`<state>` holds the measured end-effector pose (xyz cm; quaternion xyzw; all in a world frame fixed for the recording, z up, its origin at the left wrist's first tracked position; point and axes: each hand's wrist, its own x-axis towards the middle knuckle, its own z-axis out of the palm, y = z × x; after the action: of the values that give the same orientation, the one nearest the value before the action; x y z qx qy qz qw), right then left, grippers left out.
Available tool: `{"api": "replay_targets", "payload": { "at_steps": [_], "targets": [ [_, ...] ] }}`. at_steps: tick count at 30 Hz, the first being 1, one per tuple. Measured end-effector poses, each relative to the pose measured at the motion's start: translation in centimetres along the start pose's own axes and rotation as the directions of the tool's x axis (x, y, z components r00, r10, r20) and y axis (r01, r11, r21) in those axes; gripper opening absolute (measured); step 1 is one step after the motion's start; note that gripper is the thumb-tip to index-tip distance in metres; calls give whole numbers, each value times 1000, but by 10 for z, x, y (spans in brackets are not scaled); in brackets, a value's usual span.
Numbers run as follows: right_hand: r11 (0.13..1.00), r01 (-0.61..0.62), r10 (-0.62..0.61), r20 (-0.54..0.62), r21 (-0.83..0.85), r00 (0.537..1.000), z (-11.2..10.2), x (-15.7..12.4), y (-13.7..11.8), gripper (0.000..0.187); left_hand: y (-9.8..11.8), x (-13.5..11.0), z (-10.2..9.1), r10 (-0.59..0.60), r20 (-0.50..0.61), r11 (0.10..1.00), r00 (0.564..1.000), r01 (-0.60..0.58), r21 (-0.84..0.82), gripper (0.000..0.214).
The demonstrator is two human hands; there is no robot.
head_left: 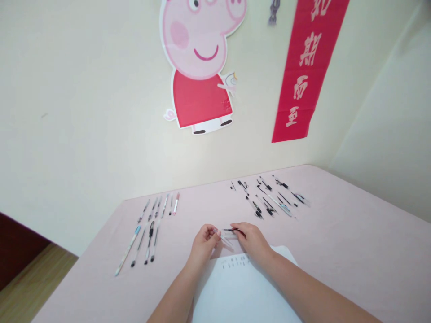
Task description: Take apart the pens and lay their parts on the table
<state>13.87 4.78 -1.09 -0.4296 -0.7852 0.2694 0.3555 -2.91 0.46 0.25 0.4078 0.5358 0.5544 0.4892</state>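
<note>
Just beyond the top edge of the white paper, my two hands are close together. My left hand pinches a clear, slim pen barrel that slants down to the right. My right hand is closed on a thin dark pen piece, its narrow tip pointing left toward the barrel. That piece looks like a refill, though the fingers hide its other end. Small rows of handwritten marks run along the paper's upper part.
Several pens lie in two rows on the left of the pink-covered table. At the back right, several loose pen parts, such as caps and barrels, are spread out. A wall with a pig sticker and a red banner borders the table.
</note>
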Motion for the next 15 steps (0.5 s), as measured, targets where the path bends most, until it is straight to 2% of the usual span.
{"api": "replay_targets", "payload": {
  "at_steps": [8,12,15],
  "targets": [
    [995,-73,79,-89,74,993,-6,0,-3,19,2,-1,0,-12,38,997,999,9,83,31],
    [998,-53,57,-149,34,987,-7,0,0,16,-2,0,-2,-18,71,989,997,7,147,33],
    [998,-55,54,-128,-1,990,-6,0,2,15,-6,3,-4,-10,93,984,996,-7,179,35]
  ]
}}
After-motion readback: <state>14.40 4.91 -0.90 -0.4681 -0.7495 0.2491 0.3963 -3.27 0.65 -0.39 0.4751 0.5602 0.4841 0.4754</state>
